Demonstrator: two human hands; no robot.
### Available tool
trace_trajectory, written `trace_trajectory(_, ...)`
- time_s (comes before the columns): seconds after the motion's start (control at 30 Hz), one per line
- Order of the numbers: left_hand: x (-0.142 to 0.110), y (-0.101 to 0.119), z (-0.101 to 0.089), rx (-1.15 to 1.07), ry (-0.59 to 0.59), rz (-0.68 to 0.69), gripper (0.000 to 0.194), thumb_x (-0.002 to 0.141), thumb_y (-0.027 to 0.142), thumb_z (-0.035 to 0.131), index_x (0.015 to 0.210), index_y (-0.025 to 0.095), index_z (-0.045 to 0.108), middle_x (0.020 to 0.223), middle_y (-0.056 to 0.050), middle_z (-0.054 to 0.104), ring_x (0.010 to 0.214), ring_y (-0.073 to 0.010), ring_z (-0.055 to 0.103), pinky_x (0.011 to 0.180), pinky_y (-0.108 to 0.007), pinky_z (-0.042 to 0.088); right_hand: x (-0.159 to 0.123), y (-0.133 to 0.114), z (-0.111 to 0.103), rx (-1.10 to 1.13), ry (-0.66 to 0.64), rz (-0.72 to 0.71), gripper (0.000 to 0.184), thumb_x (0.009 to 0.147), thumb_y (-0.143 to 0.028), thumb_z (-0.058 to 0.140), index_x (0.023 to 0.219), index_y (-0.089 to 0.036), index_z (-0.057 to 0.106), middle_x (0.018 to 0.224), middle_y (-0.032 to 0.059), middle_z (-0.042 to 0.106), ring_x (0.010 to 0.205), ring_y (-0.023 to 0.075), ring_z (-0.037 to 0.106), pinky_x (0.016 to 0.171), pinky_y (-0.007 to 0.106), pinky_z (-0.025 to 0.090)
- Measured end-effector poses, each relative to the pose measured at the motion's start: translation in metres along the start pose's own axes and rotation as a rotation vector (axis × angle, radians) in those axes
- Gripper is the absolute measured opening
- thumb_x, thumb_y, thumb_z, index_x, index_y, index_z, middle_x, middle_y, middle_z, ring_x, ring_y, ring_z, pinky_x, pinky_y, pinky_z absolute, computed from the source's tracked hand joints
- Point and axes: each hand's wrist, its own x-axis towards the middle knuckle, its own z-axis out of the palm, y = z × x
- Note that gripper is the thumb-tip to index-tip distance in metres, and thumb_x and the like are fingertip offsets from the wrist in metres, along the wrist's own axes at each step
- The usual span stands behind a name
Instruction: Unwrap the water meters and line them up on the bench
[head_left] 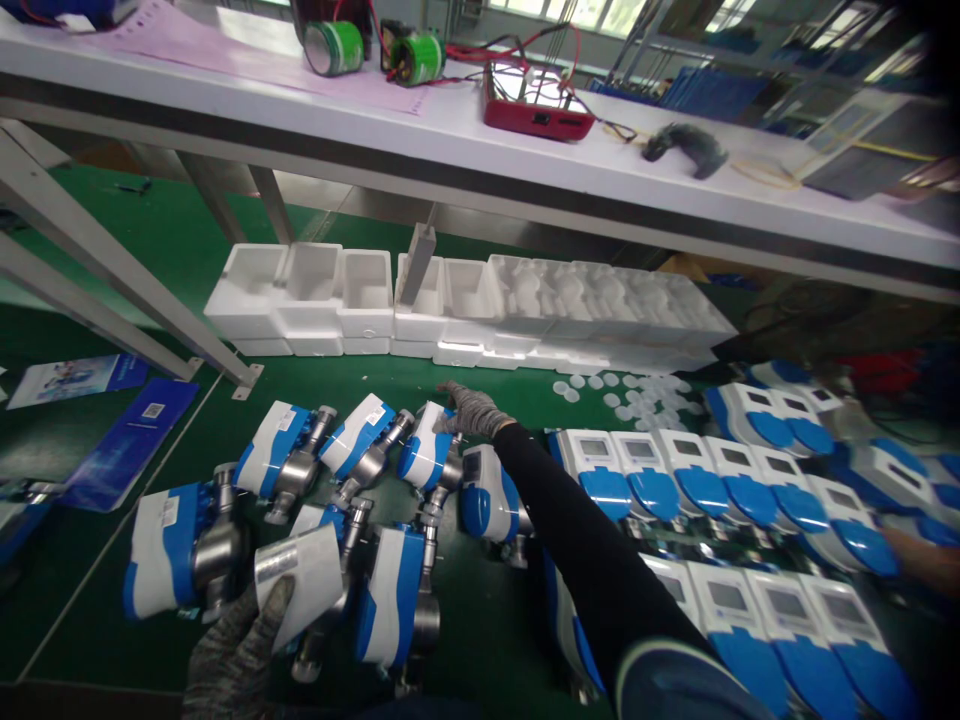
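Note:
My left hand (240, 640), in a grey knit glove, grips a white sheet of paper (296, 575) with a printed strip along its upper edge, thumb on top. My right hand (472, 412), gloved the same way, reaches forward with its fingers stretched over the top end of a blue-and-white metering device (426, 445) with a metal pipe body. Several like devices lie around both hands, among them one (161, 550) left of the sheet and one (390, 595) right of it. White labels show on some housings. Another device (484, 490) stands just below my right wrist.
Rows of devices with small screens (686, 450) stand at the right. White foam packing trays (367, 285) line the floor below a workbench (300, 120). Translucent discs (649, 400) lie scattered there. Blue leaflets (135, 440) lie left. Another person's hand (926, 560) shows at the right edge.

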Motion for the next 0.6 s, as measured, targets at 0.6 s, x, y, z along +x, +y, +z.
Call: trace_trajectory(0.6, -0.069, 0.032, 0.015, -0.034, -0.038, 0.107, 0.045, 0.073, 0.051, 0.069, 0.100, 0.016, 0.074, 0.107, -0.012, 0.073, 0.102, -0.0324, 0.068, 0.093, -0.049, 0.055, -0.215, -0.169, 0.027, 0.468, 0.450, -0.641, 0.028, 0.087, -0.024, 0.065, 0.114, -0.026, 0.063, 0.109, 0.0010, 0.067, 0.104, 0.0158, 0.060, 0.093, 0.034, 0.048)
